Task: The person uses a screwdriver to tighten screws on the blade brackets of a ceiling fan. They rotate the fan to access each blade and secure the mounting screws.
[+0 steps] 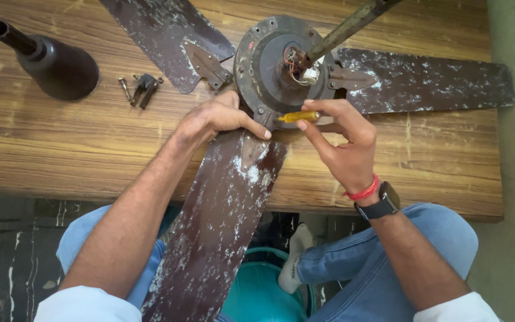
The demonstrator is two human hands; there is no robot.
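Ceiling fan stripped on the bench, work in hand at the near blade bracket.

I note the fan motor hub (281, 62) near the bench (61, 155) far edge, three blades attached. My right hand (344, 143) has its fingers closed on a yellow-handled screwdriver (298, 117) at the hub rim; my left hand (216, 119) presses the near blade (216, 238), fingers spread, gripping nothing. Canopy cover (55, 62) and loose clamp parts (141, 88) lie off near the far left corner; blades remain, by my judgement.
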